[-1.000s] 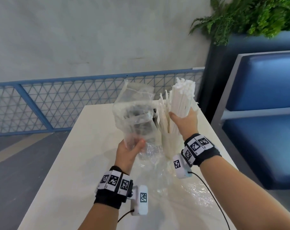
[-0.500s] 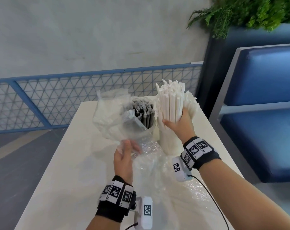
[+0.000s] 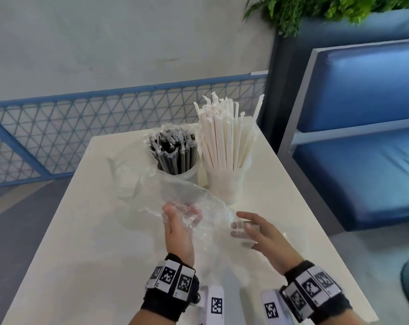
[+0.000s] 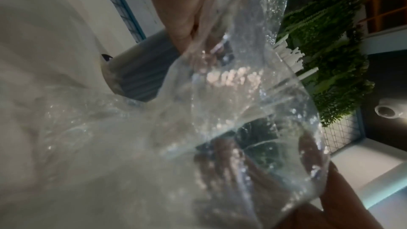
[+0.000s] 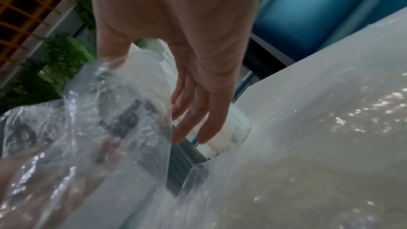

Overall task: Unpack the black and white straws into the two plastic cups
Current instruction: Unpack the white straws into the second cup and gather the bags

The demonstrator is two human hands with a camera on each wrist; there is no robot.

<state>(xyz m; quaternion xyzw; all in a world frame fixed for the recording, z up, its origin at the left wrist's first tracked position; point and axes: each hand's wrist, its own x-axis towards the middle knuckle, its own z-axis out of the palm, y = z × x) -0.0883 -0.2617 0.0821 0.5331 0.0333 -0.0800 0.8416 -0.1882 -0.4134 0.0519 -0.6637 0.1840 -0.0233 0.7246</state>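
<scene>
Nearest us, our left hand [image 3: 178,227] pinches the crumpled clear plastic wrapper [image 3: 198,202] above the white table [image 3: 81,242]; our right hand [image 3: 259,233] reaches it with fingers [image 5: 193,124] straight and relaxed, grasping nothing, which only the right wrist view shows plainly; beyond, black straws [image 3: 175,151] stand upright in the left plastic cup [image 3: 190,175], white straws [image 3: 227,134] fan in the right plastic cup [image 3: 224,186], touching side by side.

Crinkled plastic wrap [image 3: 198,207] btwn hands & cups [image 3: 224,186]
</scene>
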